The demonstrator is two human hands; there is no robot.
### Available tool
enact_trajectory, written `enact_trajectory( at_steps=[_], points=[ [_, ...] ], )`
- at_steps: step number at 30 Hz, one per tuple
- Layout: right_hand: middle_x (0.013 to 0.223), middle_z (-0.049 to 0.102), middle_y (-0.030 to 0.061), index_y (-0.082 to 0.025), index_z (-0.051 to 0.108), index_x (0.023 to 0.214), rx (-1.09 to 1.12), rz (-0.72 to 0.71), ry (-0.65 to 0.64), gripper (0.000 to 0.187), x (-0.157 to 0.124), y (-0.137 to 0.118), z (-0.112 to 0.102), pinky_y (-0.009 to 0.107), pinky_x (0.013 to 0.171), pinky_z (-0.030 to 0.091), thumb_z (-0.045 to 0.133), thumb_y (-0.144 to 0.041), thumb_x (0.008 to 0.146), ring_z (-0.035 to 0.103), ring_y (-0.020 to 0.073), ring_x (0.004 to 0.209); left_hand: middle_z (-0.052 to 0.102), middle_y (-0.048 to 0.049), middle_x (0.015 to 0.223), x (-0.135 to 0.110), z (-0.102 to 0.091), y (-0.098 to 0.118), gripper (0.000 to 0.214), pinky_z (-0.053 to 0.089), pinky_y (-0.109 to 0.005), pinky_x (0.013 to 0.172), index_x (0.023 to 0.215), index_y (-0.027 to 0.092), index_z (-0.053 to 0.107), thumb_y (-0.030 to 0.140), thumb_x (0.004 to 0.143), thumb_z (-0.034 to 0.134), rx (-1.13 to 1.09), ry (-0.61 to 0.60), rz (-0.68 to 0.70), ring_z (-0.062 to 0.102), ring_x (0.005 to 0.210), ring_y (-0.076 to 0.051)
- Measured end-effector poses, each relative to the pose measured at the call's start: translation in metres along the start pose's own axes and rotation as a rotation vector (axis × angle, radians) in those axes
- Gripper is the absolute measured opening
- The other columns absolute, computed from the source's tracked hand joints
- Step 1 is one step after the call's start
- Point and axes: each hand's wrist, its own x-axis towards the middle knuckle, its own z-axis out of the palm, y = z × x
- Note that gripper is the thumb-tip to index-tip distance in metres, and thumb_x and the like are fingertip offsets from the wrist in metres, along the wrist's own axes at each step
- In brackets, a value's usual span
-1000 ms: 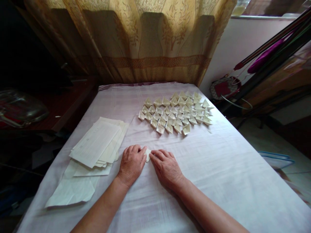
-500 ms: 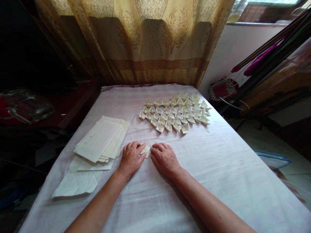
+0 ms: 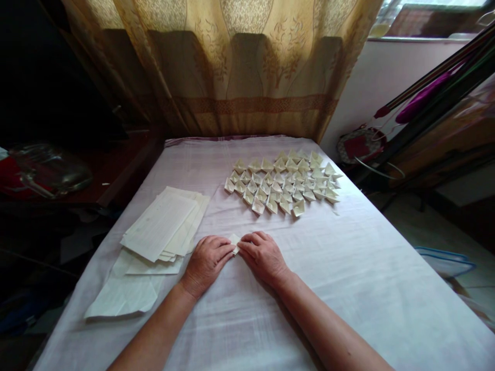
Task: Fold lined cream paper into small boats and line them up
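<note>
A small folded piece of paper [image 3: 235,240] lies on the cloth between my hands, partly hidden by the fingers. My left hand [image 3: 209,258] is closed on its left side, thumb and fingers drawn together at the edge. From the right, my right hand [image 3: 263,255] pinches the opposite side with its fingertips. Beyond the hands stand several folded paper boats [image 3: 273,188], set close together in rows. Left of my left hand rests a stack of paper sheets [image 3: 160,224], loosely fanned out.
A white cloth [image 3: 340,288] covers the table. At the far edge hangs a gold patterned curtain [image 3: 247,67]. A clear plastic-wrapped item [image 3: 54,167] sits on the dark red furniture at left. A patterned bag [image 3: 361,144] is beyond the table's right edge.
My left thumb and fingers have drawn together on the folded paper, and less of it shows between my hands. The whole view has shifted slightly.
</note>
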Motion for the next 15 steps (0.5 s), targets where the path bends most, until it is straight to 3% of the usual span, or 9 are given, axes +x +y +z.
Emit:
enact_trajectory(
  at_steps=[6, 15],
  points=[
    [0.100, 0.071, 0.0044, -0.023, 0.072, 0.101, 0.059, 0.042, -0.006, 0.013, -0.0011, 0.0011, -0.0002, 0.032, 0.083, 0.045, 0.062, -0.024, 0.093, 0.059, 0.0201, 0.091, 0.072, -0.0036, 0.094, 0.0033, 0.0028, 0.0025, 0.013, 0.049, -0.036, 0.083, 0.096, 0.022, 0.070, 0.027, 0.095, 0.058, 0.055, 0.005, -0.055, 0.062, 0.090, -0.020],
    [0.097, 0.069, 0.0053, -0.020, 0.068, 0.086, 0.084, 0.201, -0.013, 0.010, 0.0028, 0.0051, -0.0004, 0.034, 0.083, 0.041, 0.062, -0.024, 0.092, 0.057, 0.0215, 0.091, 0.069, -0.0026, 0.084, 0.0075, 0.0044, 0.0030, 0.012, 0.047, -0.034, 0.077, 0.087, 0.020, 0.064, 0.024, 0.095, 0.056, 0.096, 0.051, -0.146, 0.060, 0.082, -0.021]
  ],
)
